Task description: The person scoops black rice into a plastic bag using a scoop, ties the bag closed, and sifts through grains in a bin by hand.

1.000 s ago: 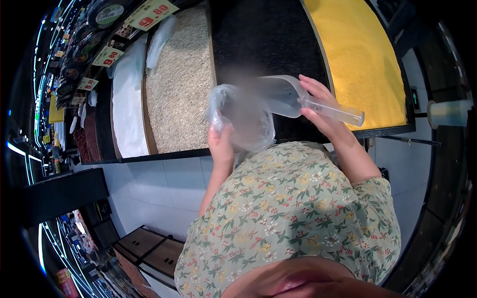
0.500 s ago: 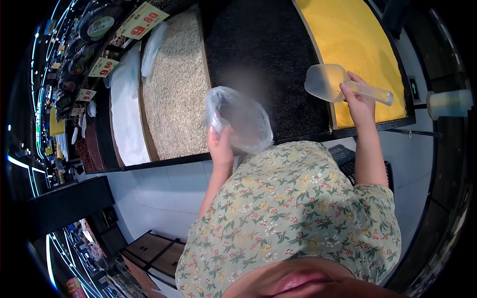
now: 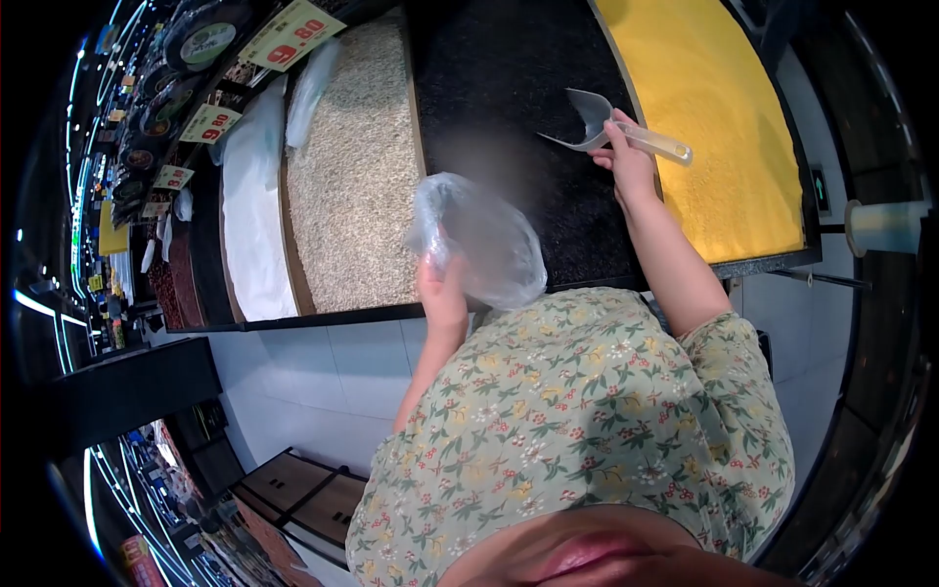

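Note:
My left hand (image 3: 444,289) grips the rim of a clear plastic bag (image 3: 514,264), whose mouth is spread wide above the front edge of the bins. A blurred patch hides part of the bag's inside. Farther forward and to the right, my right hand (image 3: 629,161) is closed round the handle of a clear plastic scoop (image 3: 597,115). The scoop is tilted over the bin of black grain (image 3: 518,59), its open end facing left. Its handle reaches over the edge of the bin of yellow grain (image 3: 709,127).
Left of the black grain lies a bin of pale grain (image 3: 357,196), then a white one (image 3: 254,225). A plastic bag (image 3: 313,93) rests on the pale grain. Price signs (image 3: 291,37) and jars line the back left. A roll of bags (image 3: 885,228) is at the right.
The scoop in my right hand went from beside the bag to the right, over the yellow grain, then back left and forward over the black grain. My left hand still holds the bag, little moved.

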Action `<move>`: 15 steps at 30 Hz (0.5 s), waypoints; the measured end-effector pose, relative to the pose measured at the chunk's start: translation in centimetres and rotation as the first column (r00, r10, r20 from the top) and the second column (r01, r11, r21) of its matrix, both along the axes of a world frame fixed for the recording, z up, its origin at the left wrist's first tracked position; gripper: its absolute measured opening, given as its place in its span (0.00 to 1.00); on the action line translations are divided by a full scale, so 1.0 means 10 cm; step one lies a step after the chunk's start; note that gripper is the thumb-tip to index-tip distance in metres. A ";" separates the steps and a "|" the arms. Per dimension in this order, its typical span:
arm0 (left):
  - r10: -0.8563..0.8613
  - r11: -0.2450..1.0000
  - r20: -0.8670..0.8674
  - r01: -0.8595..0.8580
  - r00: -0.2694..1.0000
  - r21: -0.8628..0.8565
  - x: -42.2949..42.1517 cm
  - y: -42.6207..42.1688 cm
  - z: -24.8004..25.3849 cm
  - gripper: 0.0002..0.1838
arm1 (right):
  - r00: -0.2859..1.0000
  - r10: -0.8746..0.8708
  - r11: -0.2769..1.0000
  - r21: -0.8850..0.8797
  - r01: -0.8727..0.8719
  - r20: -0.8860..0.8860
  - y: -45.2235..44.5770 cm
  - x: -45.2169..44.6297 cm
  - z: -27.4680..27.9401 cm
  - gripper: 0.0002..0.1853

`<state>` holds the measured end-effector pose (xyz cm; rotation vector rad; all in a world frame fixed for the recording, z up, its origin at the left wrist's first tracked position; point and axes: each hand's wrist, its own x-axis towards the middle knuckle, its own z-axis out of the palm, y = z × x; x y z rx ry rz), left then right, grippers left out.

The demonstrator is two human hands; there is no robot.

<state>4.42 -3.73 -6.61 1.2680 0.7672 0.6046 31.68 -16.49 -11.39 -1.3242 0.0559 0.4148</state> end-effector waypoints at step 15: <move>-0.028 0.999 0.047 0.029 0.998 -0.028 -0.03 0.02 0.00 0.27 | 0.986 0.034 0.969 0.247 0.007 -0.161 -0.08 -0.02 -0.11 0.24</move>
